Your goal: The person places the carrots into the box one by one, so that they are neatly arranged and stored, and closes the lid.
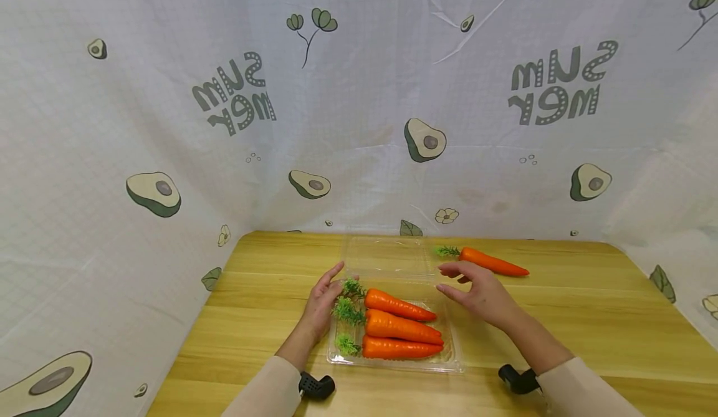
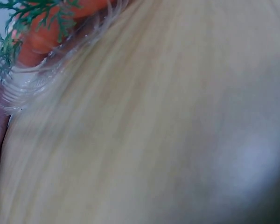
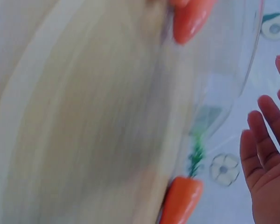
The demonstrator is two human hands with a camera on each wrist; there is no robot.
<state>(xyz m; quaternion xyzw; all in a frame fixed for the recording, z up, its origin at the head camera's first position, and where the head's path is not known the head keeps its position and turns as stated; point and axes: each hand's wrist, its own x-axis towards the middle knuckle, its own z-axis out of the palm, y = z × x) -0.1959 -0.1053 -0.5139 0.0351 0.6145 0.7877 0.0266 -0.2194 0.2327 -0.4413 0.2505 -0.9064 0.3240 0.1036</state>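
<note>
Fingers (image 3: 259, 135) on the right hand (image 1: 483, 293) are apart; left hand (image 1: 320, 306), can't tell. The box (image 1: 395, 364) with 3 carrots (image 1: 401, 326) looks light, bendy: best held by its rim.

Left sleeve (image 1: 268, 389): plain, light beige, smooth cloth, ending on the forearm. Right sleeve (image 1: 584, 389): same beige, also ending on the forearm. Left unit (image 1: 320, 386): black, stubby, bent like an elbow, rounded at the tip, set on the arm's inner side beside the cuff. Right unit (image 1: 516, 380): black, similarly angled, inner side. Left hand (image 1: 321, 303) and right hand (image 1: 487, 295): bare.
</note>
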